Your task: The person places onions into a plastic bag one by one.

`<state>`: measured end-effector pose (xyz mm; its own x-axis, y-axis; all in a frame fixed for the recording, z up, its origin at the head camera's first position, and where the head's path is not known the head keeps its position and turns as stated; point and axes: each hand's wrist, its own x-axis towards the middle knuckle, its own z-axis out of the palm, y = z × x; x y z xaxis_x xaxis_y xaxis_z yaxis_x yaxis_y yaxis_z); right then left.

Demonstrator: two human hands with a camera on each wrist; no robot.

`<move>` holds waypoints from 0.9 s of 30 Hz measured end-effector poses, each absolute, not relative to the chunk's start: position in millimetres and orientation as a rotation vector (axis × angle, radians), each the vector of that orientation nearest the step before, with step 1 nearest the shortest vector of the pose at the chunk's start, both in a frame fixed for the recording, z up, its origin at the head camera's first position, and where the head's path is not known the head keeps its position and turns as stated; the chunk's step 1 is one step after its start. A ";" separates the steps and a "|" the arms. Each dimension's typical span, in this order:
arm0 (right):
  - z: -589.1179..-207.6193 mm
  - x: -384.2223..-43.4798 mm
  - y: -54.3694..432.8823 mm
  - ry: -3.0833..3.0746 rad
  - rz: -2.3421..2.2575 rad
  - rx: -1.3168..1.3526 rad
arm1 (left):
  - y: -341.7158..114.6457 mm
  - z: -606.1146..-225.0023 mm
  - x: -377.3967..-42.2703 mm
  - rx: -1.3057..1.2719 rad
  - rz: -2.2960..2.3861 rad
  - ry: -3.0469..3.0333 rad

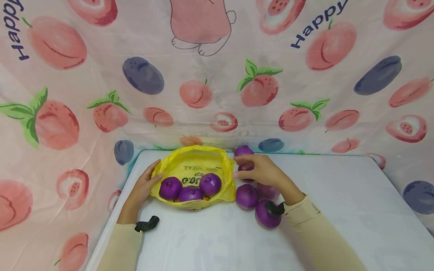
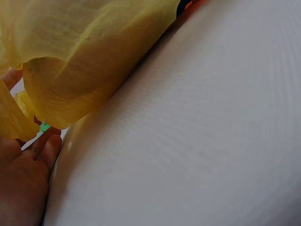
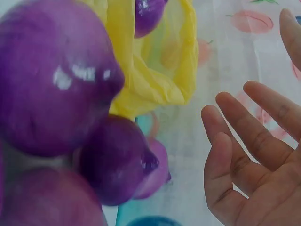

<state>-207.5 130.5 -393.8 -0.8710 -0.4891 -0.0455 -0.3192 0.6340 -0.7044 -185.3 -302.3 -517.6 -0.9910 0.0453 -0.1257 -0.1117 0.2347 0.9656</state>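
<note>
A yellow plastic bag (image 1: 203, 158) lies with its mouth wide apart toward me in the head view, with three purple onions (image 1: 210, 184) in it. At the bag's left rim my left hand (image 1: 139, 190) holds the plastic between thumb and fingers; the left wrist view shows yellow film (image 2: 70, 89) running between them. My right hand (image 1: 262, 171) hovers just right of the bag, over loose purple onions (image 1: 246, 196). Its fingers (image 3: 263, 136) are spread and loosely bent in the right wrist view, with nothing in them. It partly hides an onion behind it.
Several loose onions, one of them nearest me (image 1: 266, 216), cluster against the bag's right side; another (image 1: 244, 150) sits at the table's back edge. A white cloth covers the table (image 1: 203, 241). Behind it hangs a pink fruit-print curtain (image 1: 217, 67). Each wrist carries a black strap mount (image 1: 147, 224).
</note>
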 end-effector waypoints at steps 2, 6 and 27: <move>-393.0 -207.6 137.4 2.621 -1.089 -0.650 | -302.1 -517.8 -185.4 -0.062 1.871 2.364; -394.0 -207.8 152.6 2.641 -1.119 -0.646 | -302.1 -518.0 -185.3 -0.058 1.870 2.368; -443.7 -203.6 221.1 2.603 -1.291 -0.470 | -300.9 -514.7 -183.3 -0.062 1.851 2.396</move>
<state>-203.6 221.1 -443.7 -0.9299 -0.3661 -0.0359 -0.1931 0.5687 -0.7996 -183.3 -300.9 -514.7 -0.9928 0.0368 -0.1140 -0.1010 0.2544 0.9618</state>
